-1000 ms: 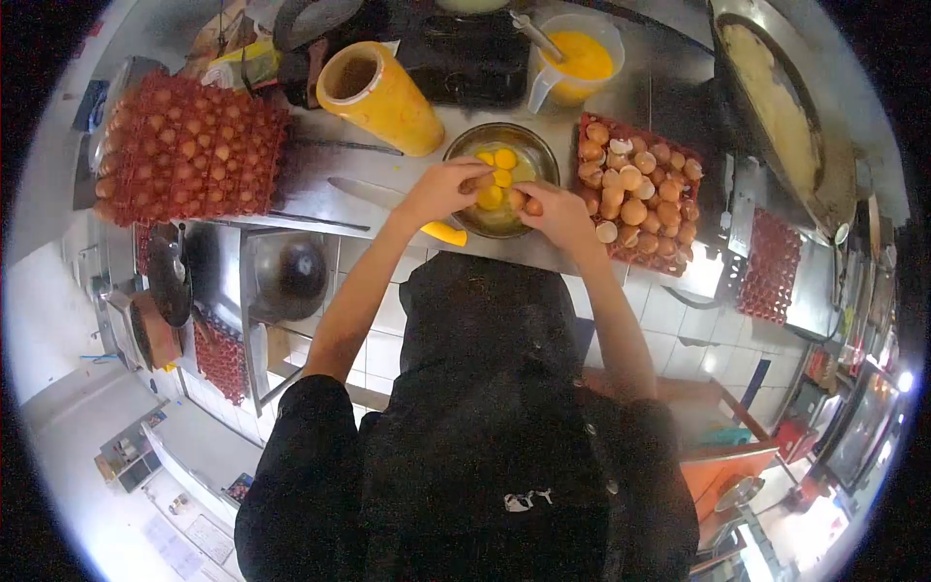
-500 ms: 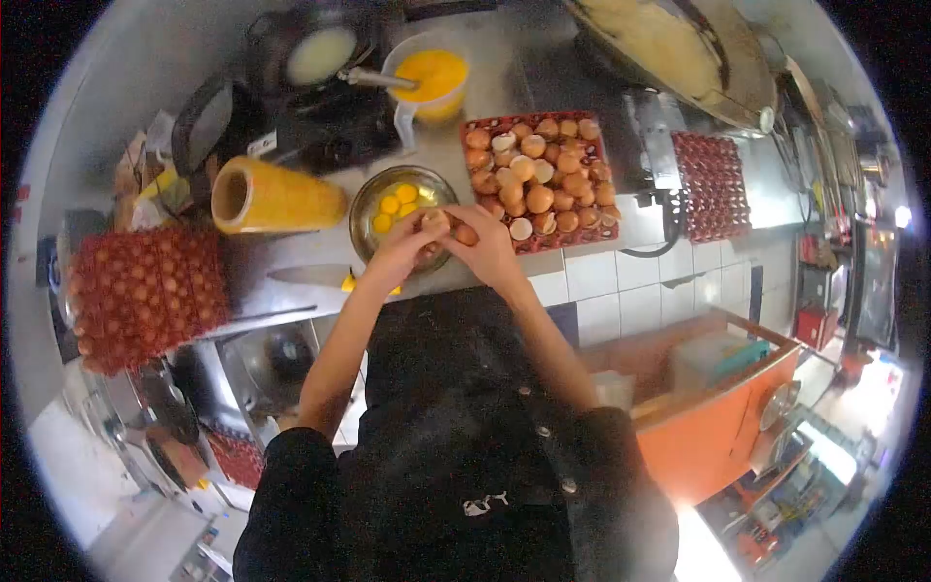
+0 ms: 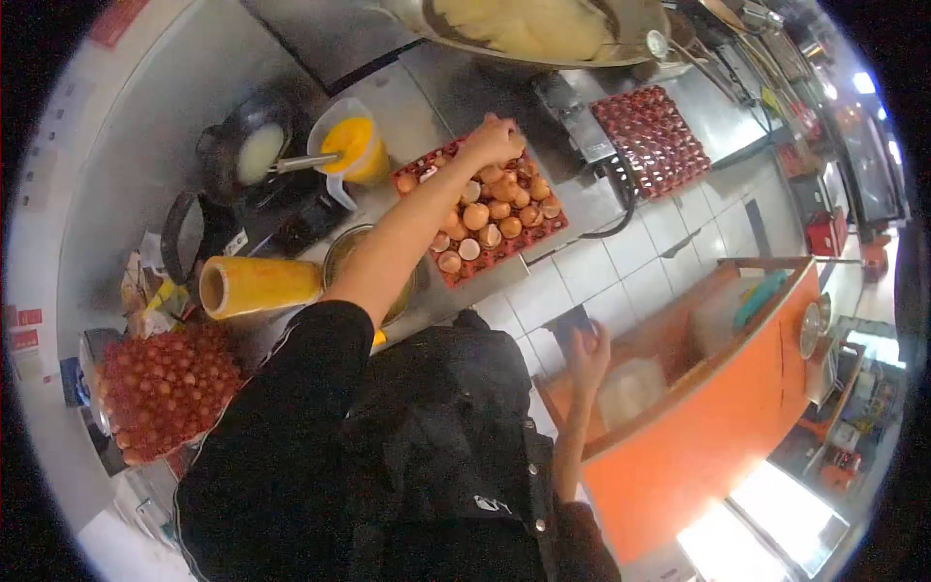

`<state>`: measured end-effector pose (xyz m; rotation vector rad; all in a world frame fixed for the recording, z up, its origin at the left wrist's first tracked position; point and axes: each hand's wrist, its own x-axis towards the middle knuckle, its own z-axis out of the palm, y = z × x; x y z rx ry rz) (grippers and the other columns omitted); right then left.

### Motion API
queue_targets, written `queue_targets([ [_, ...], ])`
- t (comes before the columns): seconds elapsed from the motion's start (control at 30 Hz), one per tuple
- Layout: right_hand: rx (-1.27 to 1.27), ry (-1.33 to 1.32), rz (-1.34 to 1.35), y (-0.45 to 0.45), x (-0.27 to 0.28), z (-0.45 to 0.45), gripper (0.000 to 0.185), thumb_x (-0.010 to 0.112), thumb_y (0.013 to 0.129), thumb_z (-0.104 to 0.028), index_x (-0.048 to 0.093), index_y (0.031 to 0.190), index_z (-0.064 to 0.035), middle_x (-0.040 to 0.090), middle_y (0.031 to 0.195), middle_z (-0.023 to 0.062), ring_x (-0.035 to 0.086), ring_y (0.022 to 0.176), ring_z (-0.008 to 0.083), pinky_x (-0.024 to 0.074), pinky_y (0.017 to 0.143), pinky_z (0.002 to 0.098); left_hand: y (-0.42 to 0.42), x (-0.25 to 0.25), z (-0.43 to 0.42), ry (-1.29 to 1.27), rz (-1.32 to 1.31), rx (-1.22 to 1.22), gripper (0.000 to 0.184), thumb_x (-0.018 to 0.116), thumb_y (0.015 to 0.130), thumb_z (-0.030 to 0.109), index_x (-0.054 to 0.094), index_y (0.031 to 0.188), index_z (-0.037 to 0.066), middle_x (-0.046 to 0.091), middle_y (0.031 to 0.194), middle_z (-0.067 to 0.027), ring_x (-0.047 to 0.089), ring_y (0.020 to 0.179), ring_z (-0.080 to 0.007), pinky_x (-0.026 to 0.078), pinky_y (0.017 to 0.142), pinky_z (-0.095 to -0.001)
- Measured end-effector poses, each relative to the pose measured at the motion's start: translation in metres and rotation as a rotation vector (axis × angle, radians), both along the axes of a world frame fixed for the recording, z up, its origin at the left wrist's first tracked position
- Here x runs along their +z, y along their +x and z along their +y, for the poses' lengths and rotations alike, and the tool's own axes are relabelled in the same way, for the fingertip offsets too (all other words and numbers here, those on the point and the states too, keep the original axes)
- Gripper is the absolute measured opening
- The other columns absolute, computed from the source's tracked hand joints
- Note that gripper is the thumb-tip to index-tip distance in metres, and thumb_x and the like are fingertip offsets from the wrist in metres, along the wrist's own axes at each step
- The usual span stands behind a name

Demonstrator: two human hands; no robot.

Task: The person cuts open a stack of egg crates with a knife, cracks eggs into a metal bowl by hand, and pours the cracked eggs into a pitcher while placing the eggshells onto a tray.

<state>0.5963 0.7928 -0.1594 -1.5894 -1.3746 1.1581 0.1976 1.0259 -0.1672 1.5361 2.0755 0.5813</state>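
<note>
My left hand (image 3: 497,144) reaches across to the far side of a red egg tray (image 3: 464,275) heaped with cracked brown eggshells (image 3: 475,215). Its fingers are curled together on what looks like an eggshell. My left forearm covers most of the metal bowl (image 3: 337,250), and its contents are hidden. My right hand (image 3: 590,357) is drawn back near my body, above the floor beside an orange cabinet. Its fingers are bent closed, and whatever they may hold cannot be made out.
A jug of beaten egg (image 3: 366,153) with a metal utensil stands behind the bowl. To the left are a yellow-wrapped roll (image 3: 262,287) and a stack of whole eggs (image 3: 170,388). Another red tray (image 3: 652,141) and a large pan (image 3: 543,27) lie at the far right. An orange cabinet (image 3: 708,436) stands right.
Both hands were together over the bowl with egg pieces. My left hand has moved right to the shell tray, and my right hand has pulled back toward my body. The view has turned.
</note>
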Motion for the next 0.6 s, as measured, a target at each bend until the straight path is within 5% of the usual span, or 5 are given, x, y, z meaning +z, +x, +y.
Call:
queue_targets([
  [0.07, -0.076, -0.111, -0.098, 0.056, -0.032, -0.038, 0.043, 0.072, 0.088, -0.014, 0.057, 0.128, -0.0023, 0.065, 0.114, 0.0125, 0.061, 0.103, 0.0194, 0.0486, 0.090, 0.0318, 0.006, -0.001, 0.002, -0.110, 0.160, -0.091, 0.049, 0.054, 0.086, 0.035, 0.064, 0.121, 0.003, 0.052, 0.131, -0.0293, 0.056, 0.117, -0.0423, 0.046, 0.101, -0.0452],
  [0.27, -0.327, -0.057, -0.187, 0.074, -0.042, -0.101, 0.047, 0.077, 0.085, -0.016, 0.057, 0.123, 0.0028, 0.057, 0.123, 0.0117, 0.055, 0.110, 0.0234, 0.0427, 0.099, 0.0353, -0.020, 0.024, -0.031, 0.240, 0.073, -0.257, 0.062, 0.075, 0.076, 0.043, 0.063, 0.128, 0.011, 0.053, 0.128, -0.0274, 0.057, 0.110, -0.0407, 0.047, 0.099, -0.0431],
  [0.47, -0.177, -0.112, 0.161, -0.007, -0.038, -0.058, 0.032, 0.075, 0.084, -0.007, 0.057, 0.110, -0.0012, 0.057, 0.104, 0.0040, 0.055, 0.084, 0.0138, 0.0497, 0.075, 0.0294, -0.067, 0.193, -0.245, 0.324, -0.131, -0.229, 0.050, 0.075, 0.085, 0.029, 0.061, 0.129, 0.010, 0.065, 0.102, -0.0085, 0.062, 0.083, -0.0166, 0.051, 0.075, -0.0303],
  [0.57, 0.309, 0.456, -0.206, 0.019, -0.124, 0.002, 0.029, 0.064, 0.094, -0.017, 0.054, 0.117, -0.0016, 0.065, 0.102, 0.0141, 0.065, 0.089, 0.0235, 0.0555, 0.080, 0.0353, -0.104, 0.293, -0.422, 0.276, -0.309, -0.108, 0.047, 0.076, 0.085, 0.021, 0.062, 0.128, 0.009, 0.068, 0.103, -0.0030, 0.061, 0.082, -0.0104, 0.049, 0.072, -0.0266],
  [0.6, 0.327, 0.305, -0.018, 0.006, -0.103, 0.018, 0.031, 0.064, 0.094, -0.016, 0.053, 0.119, -0.0012, 0.065, 0.104, 0.0152, 0.065, 0.092, 0.0245, 0.0562, 0.078, 0.0346, -0.115, 0.324, -0.483, 0.317, -0.328, -0.018, 0.048, 0.077, 0.085, 0.021, 0.062, 0.129, 0.009, 0.070, 0.101, -0.0013, 0.061, 0.083, -0.0082, 0.048, 0.071, -0.0262],
])
